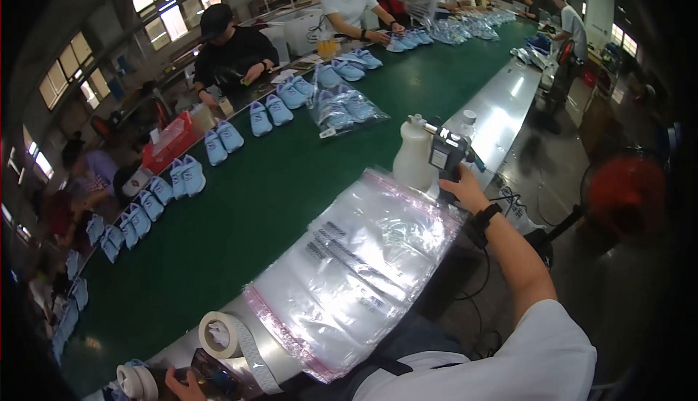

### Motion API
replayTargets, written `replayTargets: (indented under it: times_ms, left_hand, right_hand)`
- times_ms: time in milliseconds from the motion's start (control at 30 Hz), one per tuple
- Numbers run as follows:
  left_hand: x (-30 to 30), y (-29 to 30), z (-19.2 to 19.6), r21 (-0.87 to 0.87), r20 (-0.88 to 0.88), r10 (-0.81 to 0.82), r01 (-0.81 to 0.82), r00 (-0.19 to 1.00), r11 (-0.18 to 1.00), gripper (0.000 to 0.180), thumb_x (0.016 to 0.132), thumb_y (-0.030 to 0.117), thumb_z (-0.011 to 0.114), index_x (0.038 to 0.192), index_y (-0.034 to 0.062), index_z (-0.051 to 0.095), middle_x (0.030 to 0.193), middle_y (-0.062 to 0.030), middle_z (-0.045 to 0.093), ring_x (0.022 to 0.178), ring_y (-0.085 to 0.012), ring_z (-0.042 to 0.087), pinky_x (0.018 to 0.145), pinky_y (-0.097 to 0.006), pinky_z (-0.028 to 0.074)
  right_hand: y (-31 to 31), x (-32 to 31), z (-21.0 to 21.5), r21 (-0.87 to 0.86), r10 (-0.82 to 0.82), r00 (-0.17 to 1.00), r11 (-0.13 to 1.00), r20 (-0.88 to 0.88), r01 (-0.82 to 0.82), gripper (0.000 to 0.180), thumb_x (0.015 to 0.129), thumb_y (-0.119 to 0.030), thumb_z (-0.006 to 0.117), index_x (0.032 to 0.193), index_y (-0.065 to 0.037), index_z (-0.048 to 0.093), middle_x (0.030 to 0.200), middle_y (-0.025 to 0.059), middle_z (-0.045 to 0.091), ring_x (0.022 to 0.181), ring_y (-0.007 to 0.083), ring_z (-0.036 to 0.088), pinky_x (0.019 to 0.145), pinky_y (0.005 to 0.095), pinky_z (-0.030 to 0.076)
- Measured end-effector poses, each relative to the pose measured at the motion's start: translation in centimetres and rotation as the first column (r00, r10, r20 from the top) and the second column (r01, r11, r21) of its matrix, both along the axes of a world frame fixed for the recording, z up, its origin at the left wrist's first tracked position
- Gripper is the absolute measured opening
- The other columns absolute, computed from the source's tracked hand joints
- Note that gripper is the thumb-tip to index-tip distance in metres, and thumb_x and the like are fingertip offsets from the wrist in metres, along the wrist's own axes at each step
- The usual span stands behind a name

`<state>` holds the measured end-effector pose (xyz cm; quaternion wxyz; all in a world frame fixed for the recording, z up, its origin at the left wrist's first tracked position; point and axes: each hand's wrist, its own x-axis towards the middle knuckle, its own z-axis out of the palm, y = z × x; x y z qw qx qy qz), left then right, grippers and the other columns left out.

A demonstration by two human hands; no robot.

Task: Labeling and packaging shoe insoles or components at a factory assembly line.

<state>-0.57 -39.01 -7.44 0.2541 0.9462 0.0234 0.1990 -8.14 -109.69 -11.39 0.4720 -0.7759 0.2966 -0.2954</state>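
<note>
At the right of the metal table edge, my right hand [463, 189] is closed round the lower part of a black handheld device [446, 152] with a pale label. Beside the device stands a translucent white plastic jug [413, 155]. A stack of clear plastic bags [356, 255] with pink-edged strips lies before me, left of my right forearm. My left hand [185, 386] shows only partly at the lower edge, fingers bent, next to a dark smartphone [216, 373]; its grip is hidden. Close by are a roll of white labels [220, 334], its strip hanging loose, and a pale roll [136, 382].
Light-blue shoes [269, 111] line the far side of the green conveyor belt [218, 248]; some lie in a clear bag [345, 110]. A red box [171, 141] stands at the far edge. Several co-workers sit or stand opposite. A fan [622, 196] stands on the right.
</note>
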Motion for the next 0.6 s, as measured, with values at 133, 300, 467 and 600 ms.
replayTargets:
  times_ms: [133, 300, 467, 600]
  left_hand:
    - [-2.1, -0.7, 0.5, 0.025, 0.002, -0.006, 0.006, 1.0, 1.0, 0.046, 0.084, 0.018, 0.066, 0.116, -0.0103, 0.049, 0.112, -0.0249, 0.05, 0.1, -0.0359, 0.05, 0.092, -0.042, 0.039]
    - [-3.4, -1.6, 0.0, -0.268, -0.061, -0.029, 0.011, 0.998, 0.963, 0.042, 0.086, 0.012, 0.063, 0.119, -0.0084, 0.047, 0.112, -0.0203, 0.052, 0.101, -0.0284, 0.051, 0.09, -0.037, 0.041]
    - [-5.3, -3.2, 1.0, -0.194, -0.036, -0.04, 0.032, 0.999, 0.98, 0.039, 0.086, 0.01, 0.061, 0.118, -0.0071, 0.048, 0.115, -0.0176, 0.053, 0.102, -0.026, 0.052, 0.09, -0.034, 0.042]
    - [-6.2, -3.9, 0.3, -0.451, 0.004, -0.114, 0.103, 0.994, 0.886, 0.041, 0.081, 0.005, 0.058, 0.12, -0.0023, 0.046, 0.118, -0.0154, 0.05, 0.11, -0.0262, 0.049, 0.093, -0.035, 0.04]
  right_hand:
    - [-0.9, 1.7, -1.7, 0.047, -0.013, 0.999, 0.999, 0.037, 0.012, 0.045, 0.07, -0.029, 0.073, 0.099, 0.002, 0.058, 0.089, 0.0138, 0.065, 0.081, 0.0263, 0.062, 0.074, 0.0355, 0.047]
    - [-1.0, 0.1, -2.2, -0.207, -0.097, 0.993, 0.975, -0.069, 0.081, 0.049, 0.07, -0.036, 0.073, 0.097, 0.003, 0.058, 0.086, 0.0179, 0.064, 0.081, 0.0297, 0.062, 0.073, 0.0356, 0.047]
    - [-2.0, -1.4, -2.6, -0.207, -0.114, 0.991, 0.974, -0.074, 0.097, 0.045, 0.07, -0.032, 0.075, 0.093, 0.003, 0.06, 0.084, 0.0167, 0.065, 0.077, 0.0252, 0.064, 0.069, 0.0354, 0.049]
    - [-3.9, -2.2, -1.2, -0.224, -0.07, 0.992, 0.973, -0.104, 0.045, 0.042, 0.074, -0.028, 0.072, 0.1, 0.003, 0.061, 0.094, 0.0148, 0.066, 0.088, 0.0215, 0.062, 0.077, 0.034, 0.048]
